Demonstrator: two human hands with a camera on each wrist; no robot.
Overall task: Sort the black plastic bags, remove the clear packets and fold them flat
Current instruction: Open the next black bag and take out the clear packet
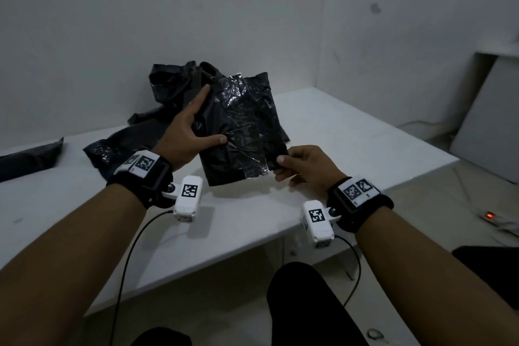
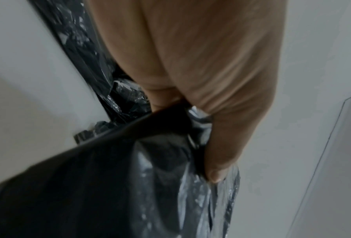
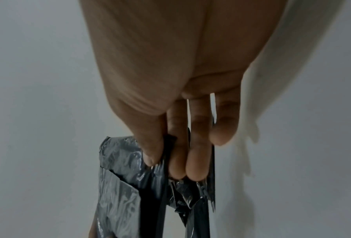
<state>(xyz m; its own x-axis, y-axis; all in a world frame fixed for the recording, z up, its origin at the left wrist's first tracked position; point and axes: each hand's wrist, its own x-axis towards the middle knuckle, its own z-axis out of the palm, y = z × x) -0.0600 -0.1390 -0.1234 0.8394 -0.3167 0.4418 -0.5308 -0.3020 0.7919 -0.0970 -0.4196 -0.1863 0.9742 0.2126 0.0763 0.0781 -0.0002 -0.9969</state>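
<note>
I hold a flat packet of black bags in a crinkled clear wrapper [image 1: 241,126] upright above the white table [image 1: 351,135]. My left hand [image 1: 200,123] grips its left edge, thumb on the front, index finger stretched up along the side. My right hand [image 1: 282,167] pinches the lower right corner between thumb and fingers. The left wrist view shows the left hand's [image 2: 211,145] thumb pressed into the wrapper [image 2: 201,201]. Seen from the right wrist, my right hand [image 3: 163,165] clamps the shiny corner [image 3: 117,185]. A heap of loose black bags [image 1: 171,84] lies behind.
Another black bag [image 1: 28,160] lies at the table's left edge, and one [image 1: 104,149] lies under my left wrist. A white panel [image 1: 486,121] leans on the right wall. A power strip with a red light [image 1: 490,216] sits on the floor.
</note>
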